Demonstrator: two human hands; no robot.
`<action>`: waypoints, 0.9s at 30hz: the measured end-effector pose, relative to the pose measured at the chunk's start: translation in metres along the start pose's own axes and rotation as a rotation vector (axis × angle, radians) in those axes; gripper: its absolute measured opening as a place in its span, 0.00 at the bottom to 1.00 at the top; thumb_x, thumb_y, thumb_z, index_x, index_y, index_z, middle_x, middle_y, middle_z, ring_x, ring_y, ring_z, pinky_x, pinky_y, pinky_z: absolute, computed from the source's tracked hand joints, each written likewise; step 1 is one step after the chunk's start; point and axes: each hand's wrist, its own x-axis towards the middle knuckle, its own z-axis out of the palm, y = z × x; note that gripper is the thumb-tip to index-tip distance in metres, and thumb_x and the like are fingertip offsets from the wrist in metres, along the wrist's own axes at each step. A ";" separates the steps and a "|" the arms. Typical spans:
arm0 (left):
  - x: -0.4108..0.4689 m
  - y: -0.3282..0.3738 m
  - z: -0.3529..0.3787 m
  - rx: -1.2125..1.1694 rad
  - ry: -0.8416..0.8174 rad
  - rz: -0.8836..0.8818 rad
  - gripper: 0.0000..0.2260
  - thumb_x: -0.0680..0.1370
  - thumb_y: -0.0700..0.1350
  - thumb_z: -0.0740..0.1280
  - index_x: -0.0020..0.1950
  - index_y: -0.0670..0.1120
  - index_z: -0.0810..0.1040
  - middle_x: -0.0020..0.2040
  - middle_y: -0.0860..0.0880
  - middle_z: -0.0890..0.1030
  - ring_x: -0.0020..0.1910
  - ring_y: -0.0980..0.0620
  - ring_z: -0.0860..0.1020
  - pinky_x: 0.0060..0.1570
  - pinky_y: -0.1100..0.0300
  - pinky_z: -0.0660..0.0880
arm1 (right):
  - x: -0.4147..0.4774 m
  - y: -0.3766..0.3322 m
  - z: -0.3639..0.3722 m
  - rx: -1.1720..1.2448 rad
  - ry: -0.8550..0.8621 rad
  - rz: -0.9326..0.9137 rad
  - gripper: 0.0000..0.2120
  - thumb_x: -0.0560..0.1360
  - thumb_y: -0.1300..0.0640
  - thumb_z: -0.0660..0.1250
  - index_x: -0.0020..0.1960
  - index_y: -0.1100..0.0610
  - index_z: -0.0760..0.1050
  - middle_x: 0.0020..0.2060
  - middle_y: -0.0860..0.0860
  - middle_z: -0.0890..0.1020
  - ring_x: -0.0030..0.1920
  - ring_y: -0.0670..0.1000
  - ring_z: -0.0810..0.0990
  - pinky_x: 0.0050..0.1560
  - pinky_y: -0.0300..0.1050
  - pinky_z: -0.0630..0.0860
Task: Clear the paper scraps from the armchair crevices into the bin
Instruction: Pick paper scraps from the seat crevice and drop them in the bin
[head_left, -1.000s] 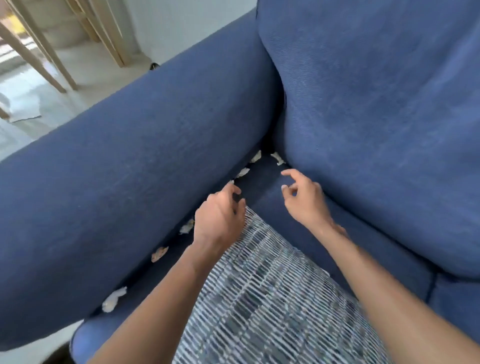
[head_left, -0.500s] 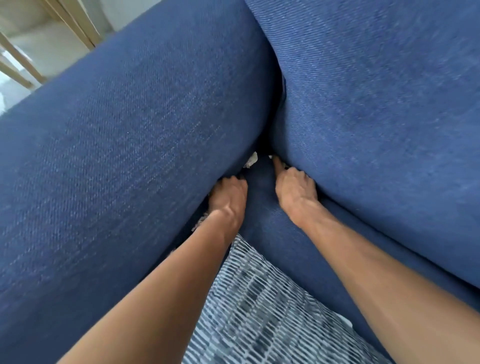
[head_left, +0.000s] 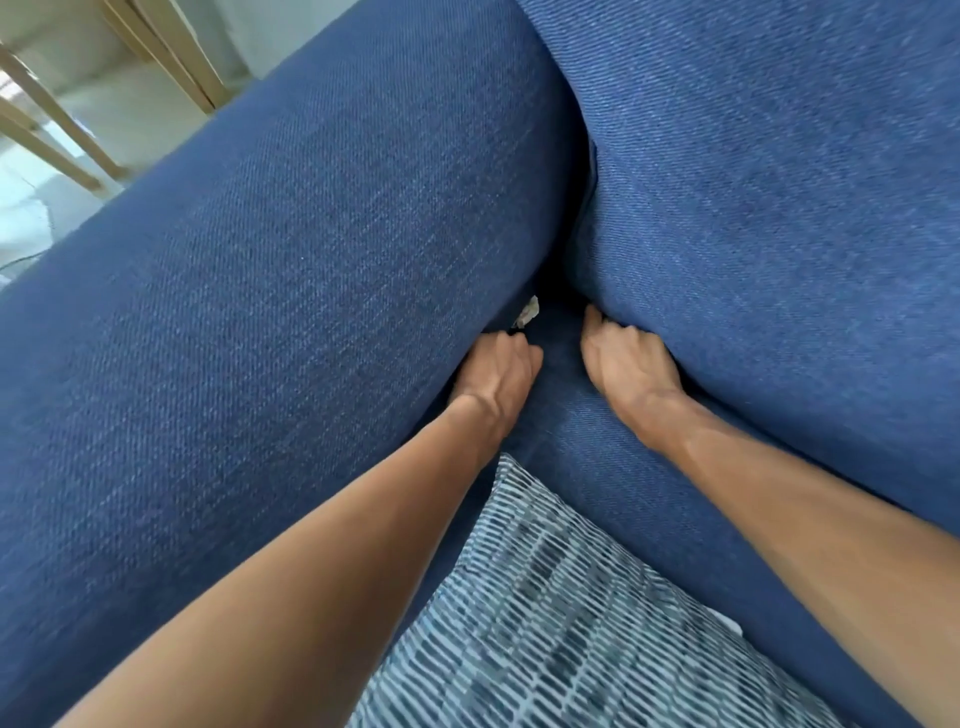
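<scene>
One scrap (head_left: 529, 312) is seen wedged in the crevice between armrest (head_left: 291, 291) and seat (head_left: 561, 415), its long axis running up along the gap toward the back cushion (head_left: 779, 234). Left hand (head_left: 497, 375) is pressed in just below it, fingers curled and hidden; grip cannot be told. Right hand (head_left: 626, 361) is tucked under the back cushion, fingers buried; grip likewise unclear. Patterned pillow (head_left: 561, 623) lies on the seat between the forearms.

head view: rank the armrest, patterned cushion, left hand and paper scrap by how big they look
1. armrest, filling most of the left half
2. patterned cushion, partly cut off by the frame edge
3. left hand, fingers tucked into the crevice, so only part shows
4. paper scrap, a tiny sliver, mostly hidden
</scene>
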 end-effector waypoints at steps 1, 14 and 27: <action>-0.003 0.000 -0.002 0.007 0.011 0.014 0.11 0.83 0.43 0.57 0.65 0.44 0.67 0.56 0.51 0.76 0.53 0.53 0.78 0.46 0.59 0.72 | -0.002 0.001 -0.003 -0.044 -0.005 0.043 0.16 0.71 0.65 0.56 0.49 0.53 0.79 0.31 0.51 0.85 0.29 0.49 0.84 0.26 0.41 0.65; -0.044 -0.011 -0.044 -0.218 0.062 -0.139 0.12 0.79 0.38 0.62 0.62 0.48 0.71 0.52 0.53 0.79 0.50 0.53 0.81 0.40 0.61 0.69 | -0.039 0.009 -0.019 0.090 0.117 0.063 0.13 0.76 0.70 0.55 0.58 0.61 0.71 0.43 0.55 0.85 0.42 0.57 0.87 0.31 0.48 0.72; -0.105 0.001 -0.073 -0.335 0.057 -0.396 0.03 0.80 0.42 0.62 0.52 0.50 0.73 0.44 0.51 0.77 0.45 0.51 0.81 0.35 0.58 0.64 | -0.112 0.016 -0.023 0.628 0.395 0.044 0.06 0.83 0.57 0.59 0.50 0.58 0.71 0.49 0.55 0.75 0.38 0.64 0.79 0.34 0.52 0.71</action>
